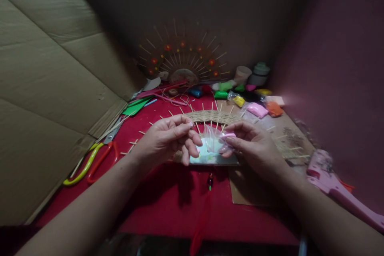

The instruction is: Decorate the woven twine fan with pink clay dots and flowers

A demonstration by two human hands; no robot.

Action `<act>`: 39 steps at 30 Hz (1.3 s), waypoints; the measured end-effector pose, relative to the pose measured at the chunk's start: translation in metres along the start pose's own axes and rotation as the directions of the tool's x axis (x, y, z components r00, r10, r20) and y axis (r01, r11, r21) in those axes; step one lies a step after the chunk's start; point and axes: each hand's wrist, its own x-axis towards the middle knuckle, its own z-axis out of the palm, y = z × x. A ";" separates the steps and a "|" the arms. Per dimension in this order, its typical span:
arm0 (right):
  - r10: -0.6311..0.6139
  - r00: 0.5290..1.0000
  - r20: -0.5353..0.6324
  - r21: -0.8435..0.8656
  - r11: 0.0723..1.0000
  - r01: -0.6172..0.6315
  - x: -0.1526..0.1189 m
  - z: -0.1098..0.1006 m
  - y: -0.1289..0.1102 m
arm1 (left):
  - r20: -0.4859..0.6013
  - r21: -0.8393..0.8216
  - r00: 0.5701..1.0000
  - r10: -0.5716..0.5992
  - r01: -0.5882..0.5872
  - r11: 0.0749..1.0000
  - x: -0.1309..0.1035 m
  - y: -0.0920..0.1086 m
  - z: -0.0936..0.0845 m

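My left hand (177,136) is closed in a pinch, with a small pale pink bit of modelling clay (191,125) at the thumb and fingertip. Facing it, my right hand (252,142) grips a clear plastic bag (212,138) that has pink clay in it. Beneath both hands lies a half-round fan of thin sticks with a woven natural-fibre band (214,117). Its light blue base panel (210,159) is partly covered by my fingers. A red tassel (201,216) with a dark bead hangs from the near side of the base.
Scissors (109,138) with yellow and red handles lie left, beside a cardboard wall (54,88). A pink glue gun (336,188) rests at right. Several bags of coloured clay (257,110) sit behind. A finished-looking flowered fan (183,60) stands at the back, near a cup (242,75).
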 end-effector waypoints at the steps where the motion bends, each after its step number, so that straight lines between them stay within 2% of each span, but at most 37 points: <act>1: -0.004 1.000 -0.001 0.002 1.000 0.004 0.000 0.000 0.000 | 0.000 0.006 1.000 -0.007 0.007 1.000 0.000 -0.001 -0.001; 5: -0.002 1.000 -0.006 0.009 1.000 0.002 0.000 0.000 0.000 | -0.070 0.038 0.997 -0.021 0.024 0.999 -0.001 -0.003 -0.001; 13: -0.003 1.000 0.000 -0.003 1.000 0.003 0.000 -0.001 0.001 | -0.210 0.069 0.977 0.034 -0.020 0.997 -0.001 0.000 0.004; 22: 0.013 1.000 -0.013 0.012 1.000 -0.013 -0.001 0.000 -0.001 | -0.146 -0.054 0.988 0.043 -0.052 0.997 0.001 -0.001 0.002; 27: -0.035 0.999 -0.012 0.003 0.999 0.035 0.000 -0.004 0.000 | -0.086 -0.039 0.996 -0.008 0.004 0.999 -0.001 -0.004 0.000; 32: -0.124 0.992 -0.022 -0.001 0.992 0.124 0.003 -0.009 -0.001 | -0.115 0.022 0.993 0.000 0.003 1.000 -0.002 -0.007 -0.003; 39: -0.209 0.975 -0.078 0.098 0.971 0.216 0.006 -0.014 -0.016 | -0.147 0.058 0.988 0.041 -0.032 0.998 0.001 -0.006 0.001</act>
